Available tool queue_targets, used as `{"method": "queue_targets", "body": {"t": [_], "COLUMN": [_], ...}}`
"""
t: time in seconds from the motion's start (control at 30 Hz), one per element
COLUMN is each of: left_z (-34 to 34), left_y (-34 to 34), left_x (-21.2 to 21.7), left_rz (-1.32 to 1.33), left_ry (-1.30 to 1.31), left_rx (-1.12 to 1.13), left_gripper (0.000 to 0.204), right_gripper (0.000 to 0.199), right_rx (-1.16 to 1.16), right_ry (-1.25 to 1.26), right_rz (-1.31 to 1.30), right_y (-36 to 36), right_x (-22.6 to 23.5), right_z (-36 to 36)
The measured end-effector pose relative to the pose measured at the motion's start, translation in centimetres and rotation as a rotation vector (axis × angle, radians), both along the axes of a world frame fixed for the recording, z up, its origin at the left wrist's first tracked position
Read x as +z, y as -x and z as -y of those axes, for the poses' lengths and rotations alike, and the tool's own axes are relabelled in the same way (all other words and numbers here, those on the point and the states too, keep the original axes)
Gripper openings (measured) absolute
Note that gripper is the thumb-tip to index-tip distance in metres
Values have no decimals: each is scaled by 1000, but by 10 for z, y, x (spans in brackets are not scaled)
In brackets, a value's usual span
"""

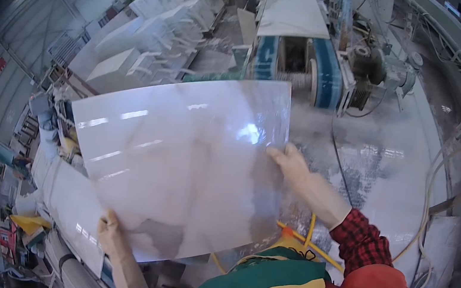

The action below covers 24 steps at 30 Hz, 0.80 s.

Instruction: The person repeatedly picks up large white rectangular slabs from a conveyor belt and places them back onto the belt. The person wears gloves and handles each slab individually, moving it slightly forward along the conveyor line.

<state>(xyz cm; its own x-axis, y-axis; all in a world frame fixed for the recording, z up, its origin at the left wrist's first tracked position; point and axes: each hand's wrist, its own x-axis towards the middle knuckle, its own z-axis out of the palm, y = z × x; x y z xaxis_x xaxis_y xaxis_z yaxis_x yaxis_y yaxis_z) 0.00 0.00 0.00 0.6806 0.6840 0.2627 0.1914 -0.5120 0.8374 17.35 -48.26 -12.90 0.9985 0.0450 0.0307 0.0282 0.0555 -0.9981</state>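
Holding a glossy pale slab (179,160) up in the air, tilted, both gloved hands grip its edges: left hand (112,237) closed on the near lower corner, right hand (291,162) closed on the right edge. Behind it runs a conveyor (291,9).

One large glossy marble-look tile (179,160) is up in the air, with two gloved hands on it: the left hand (110,236) and the right hand (290,164). One conveyor line (294,9) runs off behind, with two blue belts (326,75) at its near end. One yellow hose (310,247) lies below.
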Motion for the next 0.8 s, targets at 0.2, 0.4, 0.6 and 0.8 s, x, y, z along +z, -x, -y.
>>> {"method": "queue_targets", "body": {"t": [0.2, 0.4, 0.6, 0.8], "left_z": [128, 194, 259, 293], "left_y": [-122, -226, -342, -483], "left_x": [-66, -126, -183, -156], "left_rz": [29, -383, -576, -687], "left_ry": [429, 355, 86, -60], "left_rx": [-231, -261, -285, -498], "left_gripper": [57, 73, 79, 73], "right_gripper": [46, 43, 47, 60], "right_rx": [-62, -177, -447, -655], "right_ry": [-165, 449, -318, -186], "right_rz": [-233, 181, -529, -623], "right_y": [-77, -109, -163, -269], "right_x": [105, -4, -5, -74], "right_z": [114, 204, 231, 282]}}
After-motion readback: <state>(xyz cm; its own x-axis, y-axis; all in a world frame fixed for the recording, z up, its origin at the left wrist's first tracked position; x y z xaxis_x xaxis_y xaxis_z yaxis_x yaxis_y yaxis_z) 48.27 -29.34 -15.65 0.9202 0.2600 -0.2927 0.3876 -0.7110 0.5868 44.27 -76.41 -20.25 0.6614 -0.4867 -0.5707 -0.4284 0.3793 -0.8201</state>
